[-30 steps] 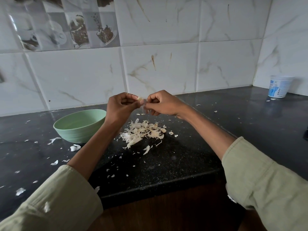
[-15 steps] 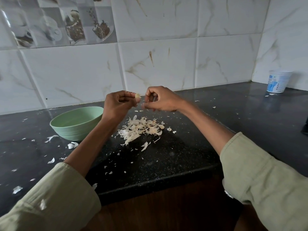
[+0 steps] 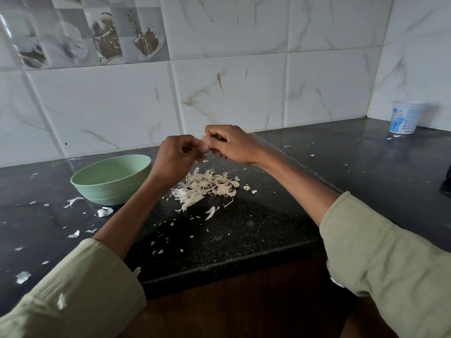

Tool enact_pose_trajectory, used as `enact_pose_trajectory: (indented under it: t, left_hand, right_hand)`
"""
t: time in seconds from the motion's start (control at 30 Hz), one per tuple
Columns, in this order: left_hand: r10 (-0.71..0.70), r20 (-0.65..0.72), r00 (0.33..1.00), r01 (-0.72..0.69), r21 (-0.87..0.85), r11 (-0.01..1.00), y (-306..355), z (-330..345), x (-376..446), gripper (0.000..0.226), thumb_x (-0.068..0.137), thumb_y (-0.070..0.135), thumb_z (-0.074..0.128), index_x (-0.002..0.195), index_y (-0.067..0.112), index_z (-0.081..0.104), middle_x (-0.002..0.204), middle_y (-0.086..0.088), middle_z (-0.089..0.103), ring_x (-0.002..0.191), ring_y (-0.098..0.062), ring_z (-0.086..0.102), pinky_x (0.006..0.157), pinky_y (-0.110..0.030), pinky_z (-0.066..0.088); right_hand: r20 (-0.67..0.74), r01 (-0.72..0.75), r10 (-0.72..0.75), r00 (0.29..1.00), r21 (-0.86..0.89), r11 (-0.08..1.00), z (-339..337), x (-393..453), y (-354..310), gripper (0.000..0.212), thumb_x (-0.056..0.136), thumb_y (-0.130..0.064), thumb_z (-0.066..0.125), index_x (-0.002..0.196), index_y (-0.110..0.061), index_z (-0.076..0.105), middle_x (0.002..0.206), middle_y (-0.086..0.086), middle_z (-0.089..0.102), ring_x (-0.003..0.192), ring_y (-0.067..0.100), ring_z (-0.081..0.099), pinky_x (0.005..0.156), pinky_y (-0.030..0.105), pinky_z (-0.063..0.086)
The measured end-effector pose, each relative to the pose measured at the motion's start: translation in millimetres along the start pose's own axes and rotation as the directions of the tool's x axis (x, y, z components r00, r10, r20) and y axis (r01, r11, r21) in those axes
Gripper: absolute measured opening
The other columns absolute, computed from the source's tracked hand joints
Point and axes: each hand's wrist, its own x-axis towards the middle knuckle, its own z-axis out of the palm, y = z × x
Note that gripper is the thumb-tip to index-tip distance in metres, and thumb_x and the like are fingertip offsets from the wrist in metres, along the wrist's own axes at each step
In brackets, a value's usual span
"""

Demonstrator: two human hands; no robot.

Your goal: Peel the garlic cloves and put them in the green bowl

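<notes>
White plastic cup (image 3: 405, 117) in corner, black countertop (image 3: 366, 167), marbled wall tiles (image 3: 231, 93)

A small pale garlic clove (image 3: 204, 148) is held above the counter between two hands, mostly hidden by curled fingers, so its skin state cannot be told. A round, pale green, shallow bowl (image 3: 97, 189) with faint ridges on its wall is set upright to the left; its visible inside appears bare.

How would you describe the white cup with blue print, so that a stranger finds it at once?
Follow the black counter to its far right corner, where the two tiled walls meet. The white cup stands there alone, upright, with blue print on its side, far from the green bowl.
</notes>
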Motion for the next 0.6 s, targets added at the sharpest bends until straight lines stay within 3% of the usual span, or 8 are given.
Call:
enact_pose_trajectory:
  t: [0.1,0.2,0.27,0.33,0.47,0.6]
  left_hand:
    - [0.047,0.019,0.999,-0.045,-0.086,0.995,4,-2,0,0.01,0.096,0.019,0.076,0.089,0.011,0.074,0.08,-0.004,0.076,0.074,-0.011,0.071,0.074,-0.018,0.054]
    - [0.094,0.009,0.995,-0.093,-0.12,0.988,8,-1,-1,0.009,0.095,0.013,0.076,0.091,0.005,0.074,0.08,-0.007,0.076,0.073,-0.011,0.069,0.075,-0.02,0.055]
    - [0.109,-0.006,0.994,-0.109,-0.131,0.985,8,2,-1,0.011,0.095,0.014,0.076,0.093,0.003,0.075,0.082,-0.01,0.077,0.074,-0.012,0.07,0.077,-0.024,0.058]
    - [0.107,-0.021,0.994,-0.109,-0.143,0.984,8,2,-1,0.014,0.094,0.015,0.077,0.096,0.002,0.076,0.084,-0.01,0.077,0.075,-0.012,0.071,0.078,-0.024,0.059]
    - [0.082,-0.019,0.996,-0.084,-0.121,0.989,8,2,-1,0.013,0.093,0.015,0.078,0.097,0.003,0.076,0.084,-0.005,0.078,0.077,-0.01,0.074,0.075,-0.017,0.057]
    - [0.014,0.017,1.0,-0.012,-0.092,0.996,5,0,-1,0.013,0.1,0.017,0.07,0.104,0.008,0.078,0.093,-0.002,0.081,0.082,-0.016,0.077,0.069,-0.011,0.052]
  right_hand:
    - [0.098,-0.122,0.098,0.99,0.274,0.954,-5,2,1,0.026,0.109,-0.027,0.049,0.1,-0.004,0.058,0.07,0.0,0.05,0.059,0.007,0.044,0.057,0.022,0.037]
    - [0.153,-0.222,0.166,0.974,0.52,0.825,-5,5,6,0.018,0.108,-0.027,0.052,0.107,-0.013,0.062,0.082,0.007,0.048,0.062,0.008,0.038,0.057,0.024,0.028]
    - [0.155,-0.24,0.184,0.971,0.586,0.774,-3,8,11,0.015,0.105,-0.031,0.057,0.104,-0.019,0.066,0.093,0.013,0.048,0.064,0.009,0.037,0.056,0.023,0.028]
    - [0.142,-0.249,0.205,0.968,0.595,0.765,-1,9,12,0.015,0.104,-0.033,0.058,0.104,-0.021,0.067,0.091,0.013,0.048,0.062,0.009,0.037,0.054,0.022,0.028]
    - [0.109,-0.251,0.227,0.968,0.496,0.831,-1,5,10,0.022,0.108,-0.035,0.052,0.105,-0.018,0.066,0.067,-0.005,0.051,0.054,0.006,0.038,0.051,0.02,0.029]
    - [-0.018,-0.168,0.182,0.983,0.295,0.941,-3,2,9,0.037,0.106,-0.036,0.056,0.107,0.0,0.068,0.064,-0.004,0.057,0.052,0.004,0.048,0.05,0.018,0.038]
